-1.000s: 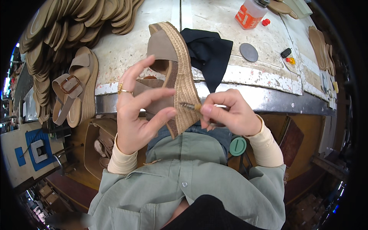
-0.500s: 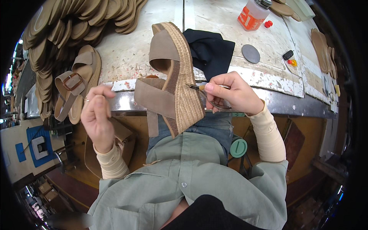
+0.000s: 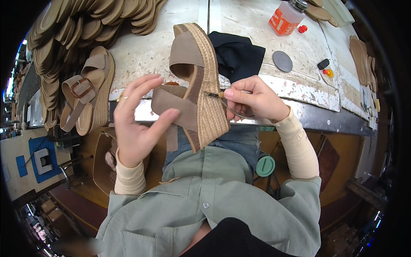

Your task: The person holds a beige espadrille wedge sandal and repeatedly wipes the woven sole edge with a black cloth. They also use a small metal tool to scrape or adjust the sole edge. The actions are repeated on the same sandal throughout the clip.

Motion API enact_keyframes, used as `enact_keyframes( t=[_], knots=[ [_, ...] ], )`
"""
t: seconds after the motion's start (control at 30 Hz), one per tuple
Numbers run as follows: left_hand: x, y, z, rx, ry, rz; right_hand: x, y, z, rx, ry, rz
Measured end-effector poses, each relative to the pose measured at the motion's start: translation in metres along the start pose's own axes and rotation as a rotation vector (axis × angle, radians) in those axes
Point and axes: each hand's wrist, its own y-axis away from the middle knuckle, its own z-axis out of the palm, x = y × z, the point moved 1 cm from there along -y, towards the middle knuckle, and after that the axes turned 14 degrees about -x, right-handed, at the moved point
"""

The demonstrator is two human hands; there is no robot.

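A wedge sandal (image 3: 208, 85) with taupe straps and a woven rope-covered sole lies on its side, from the worktable out over its front edge. My left hand (image 3: 139, 118) is open beside its lower straps, fingers and thumb spread. The thumb tip overlaps the strap; whether it touches, I cannot tell. In my right hand (image 3: 252, 99) is a small metal tool (image 3: 216, 95) with a dark tip and curved handles, gripped between thumb and fingers. Its tip lies at the rope-covered side of the wedge. The exact kind of tool is unclear.
Another buckled wedge sandal (image 3: 92, 88) stands at left, beside piled tan soles (image 3: 92, 28). Black cloth (image 3: 237, 55) lies behind the held sandal. Farther right are a grey disc (image 3: 282, 61), a bottle with an orange label (image 3: 284, 19) and more soles (image 3: 361, 60). A box (image 3: 102, 158) sits below.
My left hand has moved right toward the sandal's straps, its fingers spreading. The tool's tip has shifted slightly to the left along the wedge, still in my right hand.
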Motion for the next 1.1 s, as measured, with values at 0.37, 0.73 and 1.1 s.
enact_keyframes(
  t=[0.37, 0.73, 1.1],
  knots=[
    [0.001, -0.020, 0.037, 0.004, 0.134, -0.112, 0.006, 0.005, -0.011, -0.051, -0.096, -0.219],
    [0.002, -0.020, 0.038, -0.009, 0.102, -0.107, 0.004, 0.003, -0.005, -0.025, 0.037, -0.012],
    [-0.003, -0.023, 0.043, 0.017, 0.093, -0.052, -0.019, 0.004, -0.003, -0.031, 0.284, 0.049]
  ],
)
